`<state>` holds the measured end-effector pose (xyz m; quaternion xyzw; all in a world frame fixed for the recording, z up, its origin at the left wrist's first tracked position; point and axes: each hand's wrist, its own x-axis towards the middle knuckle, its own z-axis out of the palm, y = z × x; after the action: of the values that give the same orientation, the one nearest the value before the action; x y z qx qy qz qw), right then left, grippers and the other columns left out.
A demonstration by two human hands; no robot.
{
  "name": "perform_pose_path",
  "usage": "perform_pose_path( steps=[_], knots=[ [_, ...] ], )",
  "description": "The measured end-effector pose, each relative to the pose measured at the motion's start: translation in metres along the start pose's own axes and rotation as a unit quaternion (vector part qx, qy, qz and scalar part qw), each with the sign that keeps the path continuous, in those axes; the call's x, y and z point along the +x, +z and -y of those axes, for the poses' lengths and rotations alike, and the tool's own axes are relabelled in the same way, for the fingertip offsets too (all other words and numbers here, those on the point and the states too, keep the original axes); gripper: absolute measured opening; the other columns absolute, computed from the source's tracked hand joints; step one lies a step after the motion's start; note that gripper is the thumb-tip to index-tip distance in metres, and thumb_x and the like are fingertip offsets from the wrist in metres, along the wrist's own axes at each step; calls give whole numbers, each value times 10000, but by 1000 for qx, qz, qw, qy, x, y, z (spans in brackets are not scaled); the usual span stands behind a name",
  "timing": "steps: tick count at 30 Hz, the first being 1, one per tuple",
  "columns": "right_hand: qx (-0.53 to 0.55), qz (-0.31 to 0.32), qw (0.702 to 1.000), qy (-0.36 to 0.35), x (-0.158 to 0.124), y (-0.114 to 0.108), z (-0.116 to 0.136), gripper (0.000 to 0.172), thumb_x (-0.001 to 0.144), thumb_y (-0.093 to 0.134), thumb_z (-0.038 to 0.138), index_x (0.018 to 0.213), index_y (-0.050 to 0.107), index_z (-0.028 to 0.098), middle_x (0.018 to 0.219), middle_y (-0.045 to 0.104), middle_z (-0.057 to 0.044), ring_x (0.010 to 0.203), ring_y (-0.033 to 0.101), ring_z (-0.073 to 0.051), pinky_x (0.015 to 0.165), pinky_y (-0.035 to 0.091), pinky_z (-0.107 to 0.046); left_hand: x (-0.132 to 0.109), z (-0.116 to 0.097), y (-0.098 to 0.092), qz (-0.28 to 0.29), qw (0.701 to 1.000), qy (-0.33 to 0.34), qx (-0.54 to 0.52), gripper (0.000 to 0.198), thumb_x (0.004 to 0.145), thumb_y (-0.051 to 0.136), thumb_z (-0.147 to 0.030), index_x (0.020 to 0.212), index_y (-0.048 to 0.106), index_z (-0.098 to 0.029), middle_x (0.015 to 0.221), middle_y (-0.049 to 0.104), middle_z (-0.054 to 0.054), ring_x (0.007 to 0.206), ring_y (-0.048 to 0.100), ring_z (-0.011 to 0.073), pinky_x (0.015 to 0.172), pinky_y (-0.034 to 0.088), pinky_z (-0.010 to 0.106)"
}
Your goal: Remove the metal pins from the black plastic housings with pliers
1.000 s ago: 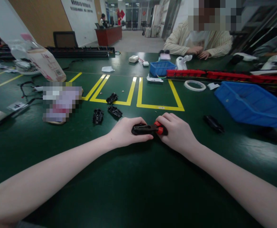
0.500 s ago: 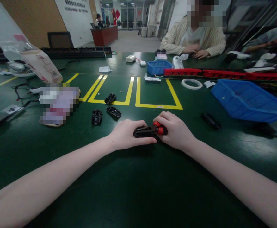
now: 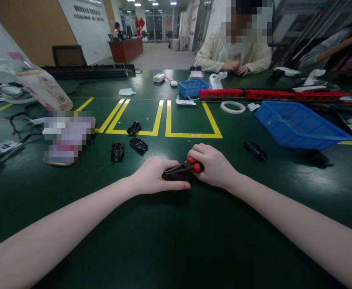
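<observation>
My left hand [image 3: 154, 175] is wrapped round a black plastic part [image 3: 176, 176], thumb along its near side. In my right hand [image 3: 213, 164] are red-handled pliers [image 3: 191, 164], gripped by the handles. Their dark jaws point left and reach onto the black part; whether they pinch anything there I cannot make out. Beyond my left hand lie three similar black parts, one at the left [image 3: 117, 151], one in the middle [image 3: 138, 144] and one on the yellow tape [image 3: 134, 128].
A blue bin [image 3: 299, 124] stands at the right, with a black piece [image 3: 255, 150] before it. A tape roll [image 3: 233, 107], a small blue basket [image 3: 191, 88] and a long red strip [image 3: 272, 94] lie farther back. A phone [image 3: 70, 140] and a bottle [image 3: 45, 86] are at left. A person sits opposite.
The pliers' jaws now sit tilted above the black part, their handle end raised. The view has shifted slightly, so the whole table appears moved left. Both hands keep their holds.
</observation>
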<state>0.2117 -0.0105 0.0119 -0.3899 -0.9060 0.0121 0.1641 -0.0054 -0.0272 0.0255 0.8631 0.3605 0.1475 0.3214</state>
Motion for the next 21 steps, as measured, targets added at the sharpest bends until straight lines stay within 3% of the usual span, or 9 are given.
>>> perform_pose_path(
  steps=[16,21],
  knots=[
    [-85,-47,995,-8,-6,0,3,151,742,553,167,886,594,166,916,603,-105,822,493,-228,728,391,-339,2,3,-2,63,986,-13,-152,367,778,697,-497,853,640,-142,645,537,-46,565,473,103,523,322,227],
    [-76,-59,995,7,-7,-1,3,157,750,551,179,898,602,161,916,599,-104,849,487,-234,754,378,-347,4,2,-1,62,981,-44,-177,376,754,720,-484,902,625,-153,747,584,-24,649,541,135,571,394,239]
  ],
)
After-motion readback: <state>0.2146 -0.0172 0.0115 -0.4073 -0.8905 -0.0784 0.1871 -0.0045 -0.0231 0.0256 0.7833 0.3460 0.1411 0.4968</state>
